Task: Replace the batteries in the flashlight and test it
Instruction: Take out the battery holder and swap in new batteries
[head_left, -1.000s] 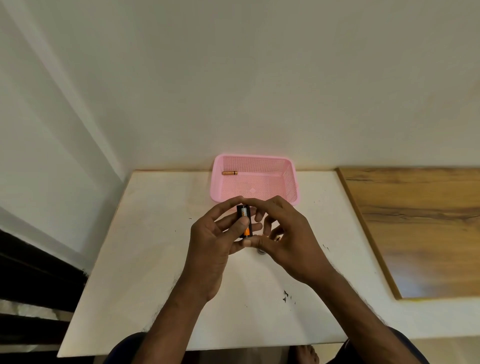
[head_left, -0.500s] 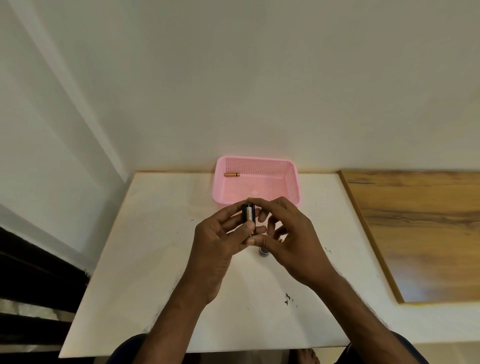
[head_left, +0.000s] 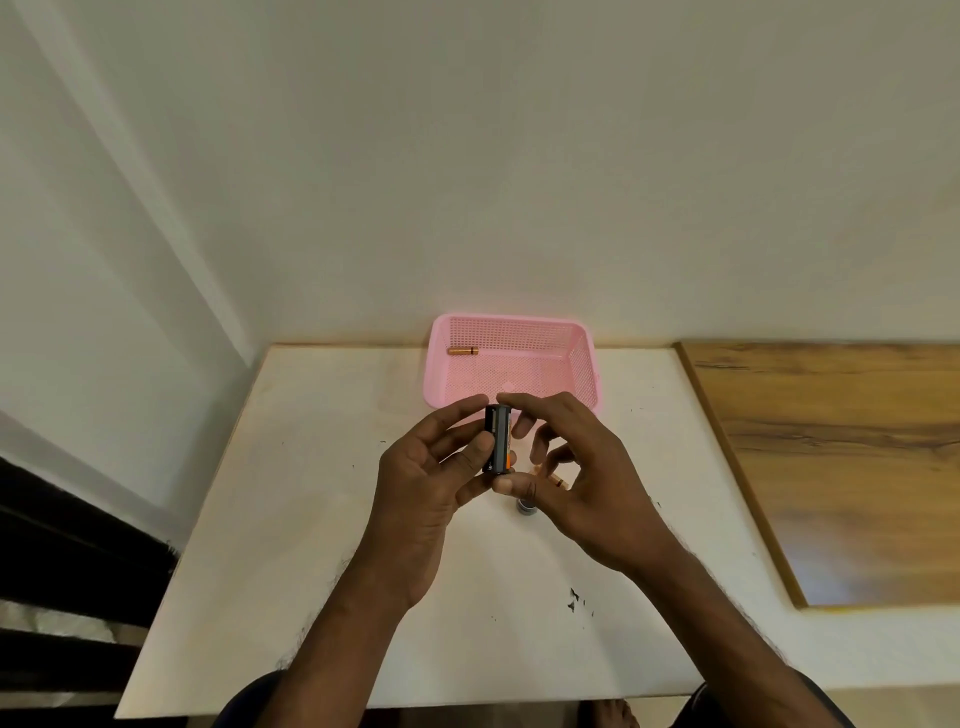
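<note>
Holding a small dark battery holder (head_left: 497, 439) upright above the white table (head_left: 291, 519), the person works with both hands close together at the centre of the view. An orange-and-black battery shows along the holder's right side. The left hand (head_left: 431, 486) grips the holder from 9 o'clock, thumb laid across its front and fingers curled behind. The right hand (head_left: 582, 478) pinches the same holder end to end, index fingertip on its top and thumb under its bottom, the other fingers loosely bent at 3 o'clock. Just below the hands, at 6 o'clock of the holder, a small dark cylindrical piece (head_left: 526, 506) stands on the table, partly hidden by the right thumb; what it is cannot be told. A copper-coloured battery (head_left: 557, 480) lies on the table under the right fingers. At 12 o'clock from the hands sits a pink mesh basket (head_left: 584, 364) against the wall, with one more copper-coloured battery (head_left: 463, 351) lying in its far left corner. A wooden board (head_left: 831, 457) covers the table at 3 o'clock.
</note>
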